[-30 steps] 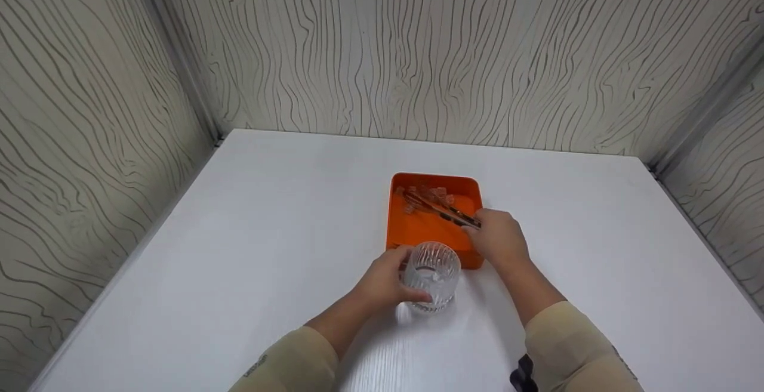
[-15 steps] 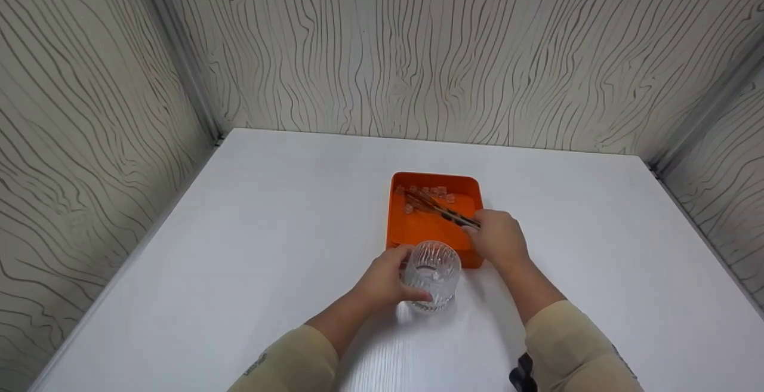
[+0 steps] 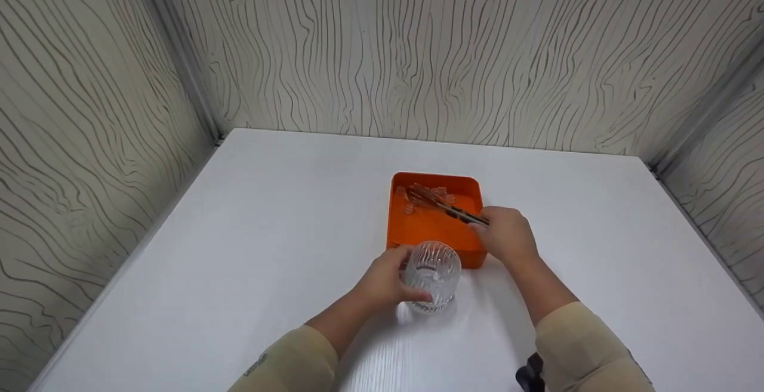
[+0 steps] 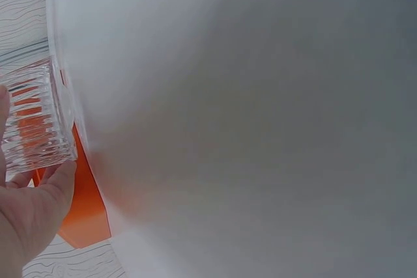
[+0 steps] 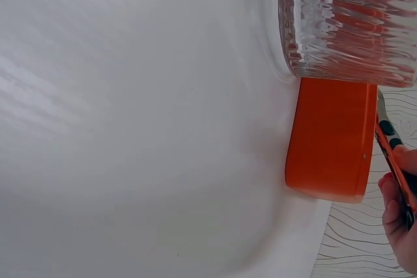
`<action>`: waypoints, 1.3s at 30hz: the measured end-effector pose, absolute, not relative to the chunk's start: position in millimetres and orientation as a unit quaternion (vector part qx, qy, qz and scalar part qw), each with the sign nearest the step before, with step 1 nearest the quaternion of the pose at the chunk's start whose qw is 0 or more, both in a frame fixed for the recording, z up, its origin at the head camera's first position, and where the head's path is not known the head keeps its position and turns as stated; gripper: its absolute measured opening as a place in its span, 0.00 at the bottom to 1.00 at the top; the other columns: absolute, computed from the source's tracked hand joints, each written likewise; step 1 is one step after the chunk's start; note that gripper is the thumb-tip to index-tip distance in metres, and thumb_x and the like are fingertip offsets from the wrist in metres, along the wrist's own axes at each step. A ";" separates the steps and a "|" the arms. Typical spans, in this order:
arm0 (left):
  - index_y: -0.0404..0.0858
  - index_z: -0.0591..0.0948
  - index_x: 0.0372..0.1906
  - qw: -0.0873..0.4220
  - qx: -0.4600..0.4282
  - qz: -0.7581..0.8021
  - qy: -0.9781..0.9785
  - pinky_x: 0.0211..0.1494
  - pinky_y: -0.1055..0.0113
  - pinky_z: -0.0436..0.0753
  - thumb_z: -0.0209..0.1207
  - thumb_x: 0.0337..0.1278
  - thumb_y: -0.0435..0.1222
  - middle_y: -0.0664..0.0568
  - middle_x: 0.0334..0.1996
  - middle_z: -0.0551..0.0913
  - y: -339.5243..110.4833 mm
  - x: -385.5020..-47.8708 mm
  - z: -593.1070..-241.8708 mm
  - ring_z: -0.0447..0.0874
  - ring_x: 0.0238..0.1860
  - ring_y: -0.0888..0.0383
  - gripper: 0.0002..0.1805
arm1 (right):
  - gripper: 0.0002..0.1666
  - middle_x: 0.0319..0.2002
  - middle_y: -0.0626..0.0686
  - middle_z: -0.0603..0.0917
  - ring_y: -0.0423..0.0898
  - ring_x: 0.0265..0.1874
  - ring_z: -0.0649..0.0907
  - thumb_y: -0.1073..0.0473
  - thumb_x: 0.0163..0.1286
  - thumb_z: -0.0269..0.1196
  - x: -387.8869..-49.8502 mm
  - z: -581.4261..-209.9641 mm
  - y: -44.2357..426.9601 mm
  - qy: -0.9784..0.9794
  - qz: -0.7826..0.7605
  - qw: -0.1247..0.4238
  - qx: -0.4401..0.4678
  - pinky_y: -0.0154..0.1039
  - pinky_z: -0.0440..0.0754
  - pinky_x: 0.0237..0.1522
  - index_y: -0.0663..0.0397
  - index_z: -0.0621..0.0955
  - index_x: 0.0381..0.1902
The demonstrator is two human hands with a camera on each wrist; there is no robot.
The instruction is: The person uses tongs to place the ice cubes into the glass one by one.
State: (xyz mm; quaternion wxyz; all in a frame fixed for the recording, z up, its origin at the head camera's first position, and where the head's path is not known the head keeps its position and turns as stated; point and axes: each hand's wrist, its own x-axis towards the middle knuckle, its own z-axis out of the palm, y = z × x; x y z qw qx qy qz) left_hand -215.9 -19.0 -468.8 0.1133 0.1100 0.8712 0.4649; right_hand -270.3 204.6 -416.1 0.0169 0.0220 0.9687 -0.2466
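A ribbed clear glass (image 3: 434,275) stands on the table at the near edge of an orange tray (image 3: 436,228). My left hand (image 3: 382,281) grips the glass from its left side, fingers behind and thumb in front; the left wrist view shows the same glass (image 4: 39,122). My right hand (image 3: 507,235) holds metal tongs (image 3: 456,213) over the tray's right rim. The tongs' tips lie among several small clear cubes (image 3: 441,191) at the back of the tray; whether a cube is between them I cannot tell. In the right wrist view the tongs' handle (image 5: 391,141) runs into the fingers.
The white table (image 3: 268,219) spreads around the tray, with wood-grain patterned panels (image 3: 370,52) behind and at both sides. A small black object (image 3: 530,373) shows beside the right sleeve at the near edge of the view.
My right hand has moved slightly to the right with the tongs, whose arms now look closer together. The left hand and the glass have stayed in place.
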 end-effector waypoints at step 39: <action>0.53 0.71 0.55 0.116 0.108 0.461 0.873 0.56 0.58 0.75 0.74 0.28 0.48 0.62 0.47 0.75 -19.0 -217.0 -468.6 0.74 0.50 0.59 0.39 | 0.09 0.22 0.49 0.76 0.47 0.25 0.73 0.51 0.59 0.65 -238.5 -367.9 278.7 0.954 -0.281 -0.017 -0.105 0.37 0.71 0.24 0.49 0.82 0.30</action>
